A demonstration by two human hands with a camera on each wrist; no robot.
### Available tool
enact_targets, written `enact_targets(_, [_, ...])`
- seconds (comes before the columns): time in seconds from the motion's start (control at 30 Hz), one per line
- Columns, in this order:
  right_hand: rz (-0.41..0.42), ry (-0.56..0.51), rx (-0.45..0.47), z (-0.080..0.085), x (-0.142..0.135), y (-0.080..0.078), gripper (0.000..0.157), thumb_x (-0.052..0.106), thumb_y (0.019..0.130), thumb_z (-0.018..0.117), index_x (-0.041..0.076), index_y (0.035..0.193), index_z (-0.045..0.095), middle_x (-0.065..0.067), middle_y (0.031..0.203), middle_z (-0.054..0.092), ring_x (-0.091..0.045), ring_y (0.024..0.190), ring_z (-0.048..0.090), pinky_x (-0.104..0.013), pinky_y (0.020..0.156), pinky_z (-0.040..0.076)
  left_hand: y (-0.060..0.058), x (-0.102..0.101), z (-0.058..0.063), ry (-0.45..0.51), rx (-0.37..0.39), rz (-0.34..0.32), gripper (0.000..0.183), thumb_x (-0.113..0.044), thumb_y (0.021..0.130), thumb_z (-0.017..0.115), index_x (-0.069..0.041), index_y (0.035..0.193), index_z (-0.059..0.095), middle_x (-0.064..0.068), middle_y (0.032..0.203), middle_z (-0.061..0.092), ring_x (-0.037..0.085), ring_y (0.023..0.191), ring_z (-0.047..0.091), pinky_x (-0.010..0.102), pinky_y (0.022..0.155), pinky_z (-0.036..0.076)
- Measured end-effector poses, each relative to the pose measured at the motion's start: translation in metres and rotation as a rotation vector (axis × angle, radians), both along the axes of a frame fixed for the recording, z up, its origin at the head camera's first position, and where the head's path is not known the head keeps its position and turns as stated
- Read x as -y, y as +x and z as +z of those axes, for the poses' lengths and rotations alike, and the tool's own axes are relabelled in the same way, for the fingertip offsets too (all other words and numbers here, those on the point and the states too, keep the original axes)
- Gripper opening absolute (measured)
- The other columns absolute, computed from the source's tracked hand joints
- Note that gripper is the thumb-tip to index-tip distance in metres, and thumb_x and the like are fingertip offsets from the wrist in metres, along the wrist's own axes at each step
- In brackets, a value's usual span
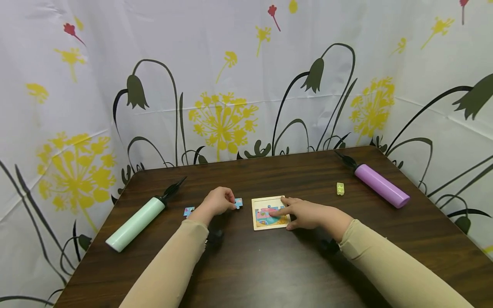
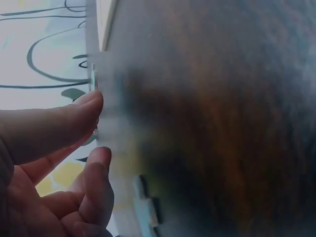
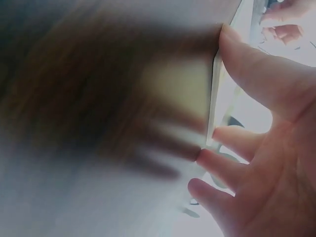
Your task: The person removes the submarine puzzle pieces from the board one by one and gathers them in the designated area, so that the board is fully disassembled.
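Note:
My left hand (image 1: 217, 202) pinches a small blue jigsaw piece (image 1: 239, 203) between thumb and fingertips, just left of a wooden puzzle tray (image 1: 253, 214). In the left wrist view the held piece (image 2: 94, 76) appears edge-on above the thumb tip. On the tray, a partly filled picture (image 1: 262, 216) shows pink, blue and orange. Spread over its right side, my right hand (image 1: 308, 213) touches the tray with mostly straight fingers, one reaching across the picture. The right wrist view has the thumb (image 3: 247, 61) at the tray's edge. Another jigsaw piece (image 1: 188, 211) lies beside the left wrist.
A mint-green hand pump (image 1: 136, 223) lies on the dark wooden table (image 1: 246, 265) at left. At right are a purple hand pump (image 1: 381, 185) and a small yellow block (image 1: 340, 188). A flower-patterned curtain (image 1: 231, 51) hangs behind the table.

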State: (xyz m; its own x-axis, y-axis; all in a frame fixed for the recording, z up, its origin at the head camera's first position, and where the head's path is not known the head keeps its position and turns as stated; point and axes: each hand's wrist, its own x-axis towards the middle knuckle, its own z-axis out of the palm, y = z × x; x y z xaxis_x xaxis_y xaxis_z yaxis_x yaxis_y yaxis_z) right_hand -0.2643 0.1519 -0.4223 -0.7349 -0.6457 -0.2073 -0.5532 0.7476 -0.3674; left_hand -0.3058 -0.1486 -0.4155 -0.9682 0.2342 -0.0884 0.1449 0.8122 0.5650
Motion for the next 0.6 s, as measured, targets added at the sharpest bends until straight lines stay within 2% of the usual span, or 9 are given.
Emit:
enact_targets(0.17, [-0.004,-0.01,0.011,-0.001,-0.003,0.0,0.063,0.024,0.09,0.074,0.033,0.147,0.048,-0.021,0.159,0.021,-0.042,0.144,0.019,-0.056,0.11,0.026,0.002,-0.003,-0.002,-0.066,0.011,0.002,0.018,-0.009,0.079,0.082,-0.011,0.078,0.064,0.001,0.077,0.059,0.021,0.072,0.052,0.035,0.066,0.042])
enact_targets(0.37, [0.002,-0.009,0.006,0.0,-0.003,0.001,0.063,0.025,0.09,0.073,0.033,0.147,0.048,-0.021,0.159,0.022,-0.043,0.144,0.02,-0.057,0.109,0.026,0.003,-0.014,0.008,-0.118,-0.001,0.015,0.019,-0.012,0.078,0.083,-0.012,0.082,0.064,0.002,0.081,0.06,0.022,0.071,0.054,0.037,0.065,0.042])
enact_targets(0.47, [0.002,-0.014,0.007,0.001,-0.004,0.001,0.063,0.025,0.09,0.074,0.032,0.147,0.048,-0.021,0.158,0.022,-0.043,0.143,0.02,-0.057,0.109,0.027,0.006,-0.03,0.012,-0.089,-0.034,-0.032,0.017,-0.011,0.079,0.081,-0.012,0.087,0.066,0.001,0.079,0.06,0.021,0.07,0.054,0.037,0.065,0.043])
enact_targets(0.6, [0.006,-0.022,0.011,0.002,-0.006,0.001,0.063,0.024,0.09,0.074,0.031,0.147,0.049,-0.021,0.159,0.021,-0.043,0.143,0.021,-0.057,0.108,0.029,0.011,-0.053,0.01,-0.034,-0.013,-0.148,0.021,-0.013,0.079,0.081,-0.009,0.095,0.069,0.001,0.075,0.06,0.017,0.065,0.054,0.032,0.062,0.044])
